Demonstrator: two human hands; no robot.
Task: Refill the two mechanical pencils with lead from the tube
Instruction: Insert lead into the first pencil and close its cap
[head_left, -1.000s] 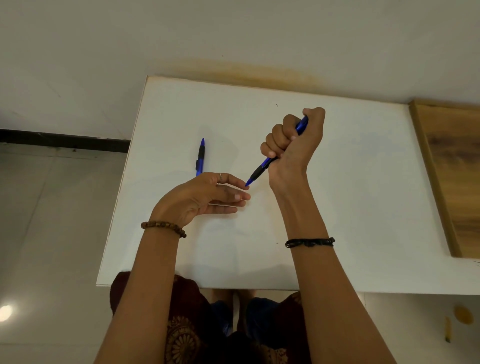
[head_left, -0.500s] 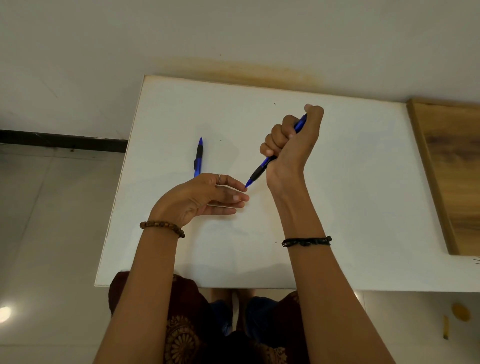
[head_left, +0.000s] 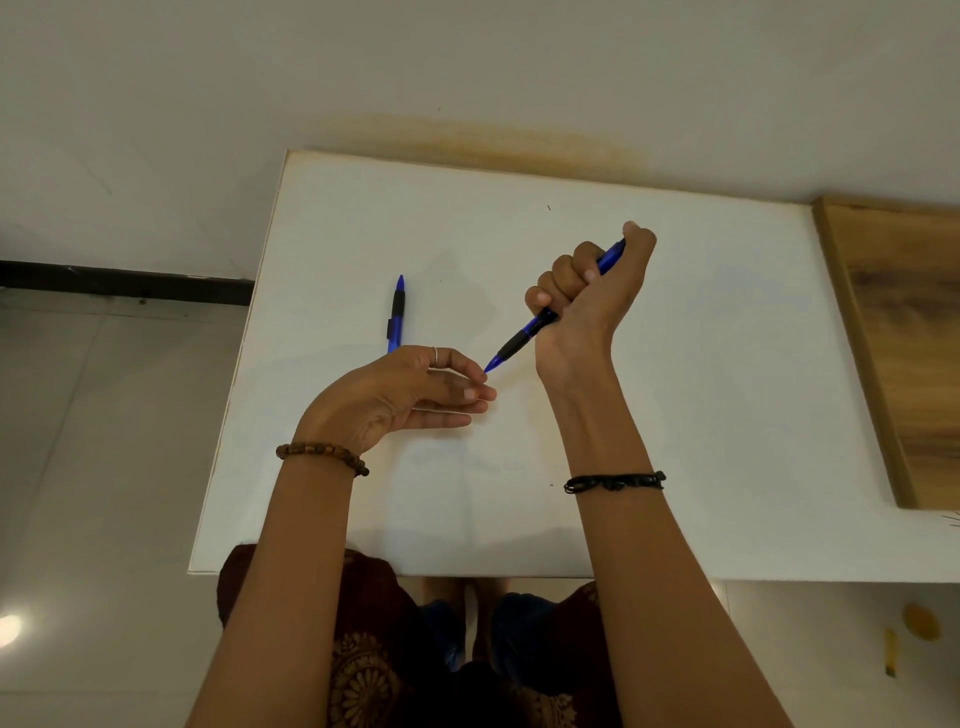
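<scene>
Head view: right hand (head_left: 592, 296) fisted round a blue pencil (head_left: 524, 332), thumb on its top, tip pointing down at left hand (head_left: 410, 395), fingers relaxed, holding nothing; second pencil (head_left: 397, 312) lay on white surface (head_left: 727, 389) beyond it

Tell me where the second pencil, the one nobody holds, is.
Head view: the spare pencil lies on the white table, left of centre, just beyond the left hand.

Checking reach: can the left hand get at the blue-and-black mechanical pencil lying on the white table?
Probably yes. The left hand hovers right beside the lying blue-and-black mechanical pencil, whose near end it hides; nothing visible lies between them.
</scene>
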